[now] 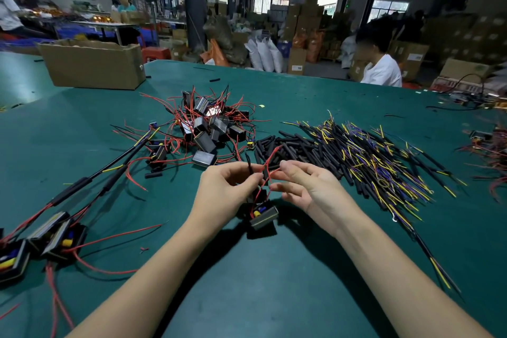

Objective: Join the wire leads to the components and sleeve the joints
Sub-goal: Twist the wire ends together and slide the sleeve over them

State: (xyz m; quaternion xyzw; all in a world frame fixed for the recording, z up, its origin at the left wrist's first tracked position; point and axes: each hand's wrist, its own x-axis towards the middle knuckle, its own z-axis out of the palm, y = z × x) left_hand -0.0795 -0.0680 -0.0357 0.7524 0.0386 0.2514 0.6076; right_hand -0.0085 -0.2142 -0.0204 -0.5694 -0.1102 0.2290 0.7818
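Head view, green table (pixel 274 282) as reference: left hand (pixel 225 192) near table centre, fingertips pinching a short black lead (pixel 248 163) plus the red wire (pixel 270 162). Right hand (pixel 307 186) just beside it, fingers loosely spread; thumb and forefinger sit at the red wire, actual contact hard to make out. Component (pixel 264 217) hangs or rests just below the hands, which one I cannot tell; its top is hidden by the left fingers. Unwired component pile (pixel 208 126) beyond the hands, black sleeve tubes (pixel 290 145) and yellow-tipped lead bundle (pixel 384 162) to the right. Finished assemblies (pixel 52 233) at the left edge, cut off.
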